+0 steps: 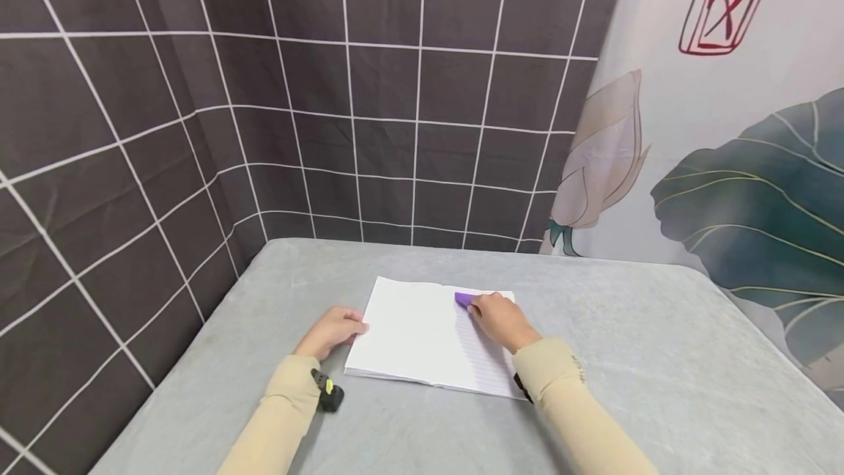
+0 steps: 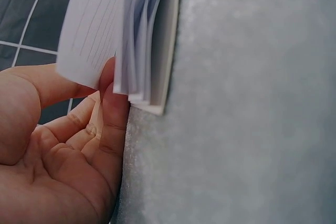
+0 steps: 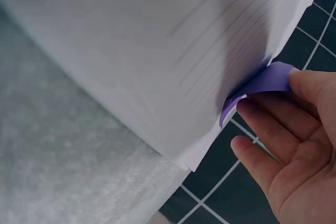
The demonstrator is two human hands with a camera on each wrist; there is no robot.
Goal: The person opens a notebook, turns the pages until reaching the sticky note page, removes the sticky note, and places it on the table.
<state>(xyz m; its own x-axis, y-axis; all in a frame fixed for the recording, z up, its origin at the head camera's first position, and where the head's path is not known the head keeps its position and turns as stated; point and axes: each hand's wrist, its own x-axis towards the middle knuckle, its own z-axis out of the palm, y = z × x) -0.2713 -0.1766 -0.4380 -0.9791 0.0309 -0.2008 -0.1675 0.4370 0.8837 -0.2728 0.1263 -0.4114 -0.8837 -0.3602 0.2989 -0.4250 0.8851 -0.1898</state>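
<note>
On the grey table (image 1: 626, 358), seen from the head camera, an open notebook (image 1: 415, 336) lies at centre. The left hand (image 1: 330, 332) rests at its 9 o'clock edge, and the right hand (image 1: 501, 319) pinches a purple eraser (image 1: 464, 299) on the lined page near 1 o'clock. Rubbing cleanly probably calls for short, light strokes with the sheet pinned flat.

From the left wrist, the left hand's fingers (image 2: 113, 114) are loosely extended, their tips touching the fanned page edges (image 2: 142, 40), grasping nothing.

From the right wrist, thumb and fingertips (image 3: 262, 116) grasp the eraser (image 3: 268, 80) against the page's edge.
</note>
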